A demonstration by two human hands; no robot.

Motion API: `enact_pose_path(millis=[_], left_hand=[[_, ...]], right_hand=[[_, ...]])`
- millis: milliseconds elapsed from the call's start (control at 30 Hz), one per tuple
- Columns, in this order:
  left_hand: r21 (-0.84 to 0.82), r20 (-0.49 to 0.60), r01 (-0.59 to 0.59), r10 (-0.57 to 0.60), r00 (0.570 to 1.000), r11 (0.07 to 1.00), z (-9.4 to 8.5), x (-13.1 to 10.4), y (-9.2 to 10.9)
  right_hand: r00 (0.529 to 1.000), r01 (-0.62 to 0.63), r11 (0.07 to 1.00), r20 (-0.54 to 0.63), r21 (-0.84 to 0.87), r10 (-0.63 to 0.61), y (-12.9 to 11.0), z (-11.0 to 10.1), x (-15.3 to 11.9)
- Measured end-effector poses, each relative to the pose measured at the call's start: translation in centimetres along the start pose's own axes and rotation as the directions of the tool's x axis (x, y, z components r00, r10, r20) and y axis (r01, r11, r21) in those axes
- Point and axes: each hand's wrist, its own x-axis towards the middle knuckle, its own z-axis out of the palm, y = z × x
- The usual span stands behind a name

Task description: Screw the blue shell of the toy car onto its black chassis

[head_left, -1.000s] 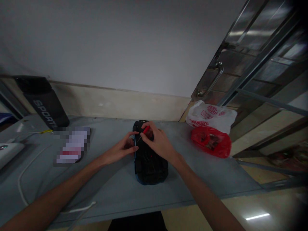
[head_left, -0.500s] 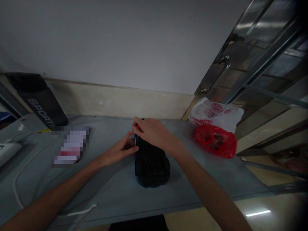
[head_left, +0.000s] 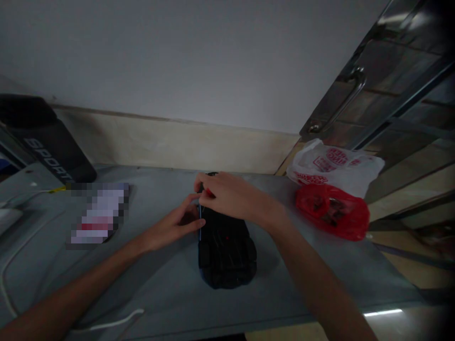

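Observation:
A black toy car (head_left: 227, 251) with a blue edge lies upside down on the grey table, its wheels showing. My left hand (head_left: 177, 223) holds the car's left side, thumb on the underside and fingers at the edge. Across the car's far part, my right hand (head_left: 222, 193) is closed round a small red object (head_left: 209, 192), most of which is hidden in the fingers. The far end of the car is mostly covered by that hand.
A phone (head_left: 101, 208), blurred out, and a black SPORT bottle (head_left: 53, 142) are at left, with white cables (head_left: 117, 319). White (head_left: 334, 166) and red (head_left: 330, 210) plastic bags lie at right. A wall rises behind the grey table (head_left: 163, 289).
The view has shifted a little, so the bags appear farther right and the bottle farther left. Both hands keep nearly the same places on the car.

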Motion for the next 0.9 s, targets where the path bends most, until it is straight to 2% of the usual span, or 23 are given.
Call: enact_pose_path(millis=[233,400,567,767,900], left_hand=[[0.03,0.006,0.019,-0.019,1.0,0.999,0.04,-0.03,-0.29],[0.018,0.002,0.022,-0.022,1.0,1.0,0.11,-0.15,-0.26],[0.041,-0.004,0.031,-0.031,1.0,0.999,0.03,-0.12,-0.02],[0.018,-0.002,0.02,-0.02,1.0,1.0,0.2,-0.05,0.46],[0.049,-0.014,0.046,-0.046,0.999,0.998,0.18,-0.07,0.45]], right_hand=[[0.999,-0.024,0.994,-0.043,-0.11,0.02,-0.23,0.39,-0.57],[0.999,0.035,0.997,-0.031,-0.07,-0.037,-0.22,0.63,-0.18],[0.997,-0.029,0.988,-0.073,-0.155,0.018,-0.36,0.6,-0.24],[0.998,0.035,0.998,-0.057,-0.051,-0.038,-0.48,0.35,-0.28],[0.997,0.008,0.996,-0.077,-0.085,-0.014,-0.33,0.55,-0.21]])
